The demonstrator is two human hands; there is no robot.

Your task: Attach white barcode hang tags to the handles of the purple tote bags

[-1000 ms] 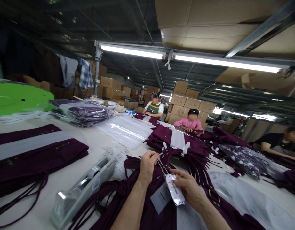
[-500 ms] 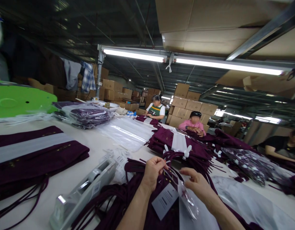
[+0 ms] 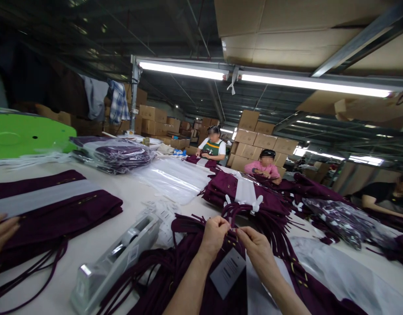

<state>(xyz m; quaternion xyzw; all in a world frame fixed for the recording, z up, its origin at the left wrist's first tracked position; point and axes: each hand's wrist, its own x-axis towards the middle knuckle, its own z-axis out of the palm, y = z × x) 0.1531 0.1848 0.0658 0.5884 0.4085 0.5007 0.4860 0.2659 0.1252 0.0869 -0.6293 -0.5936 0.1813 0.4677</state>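
Observation:
My left hand [image 3: 214, 234] and my right hand [image 3: 255, 247] meet over a dark purple garment [image 3: 188, 262] at the table's near edge. Both are closed in a pinch on a thin tag string [image 3: 232, 228] at the garment's top. A grey hang tag [image 3: 228, 272] dangles below my hands against the fabric. What sits between the fingertips beyond the string is too small to make out.
A grey tape dispenser [image 3: 112, 258] lies left of my hands. A folded purple garment stack [image 3: 53, 210] lies at left, with another person's fingers [image 3: 1, 232] on it. More purple garments [image 3: 247, 197], clear bags [image 3: 171, 177] and three seated workers are farther back.
My right hand has let the small clear pouch drop away and come up to meet my left hand at the string. Another person's fingers have appeared at the left edge.

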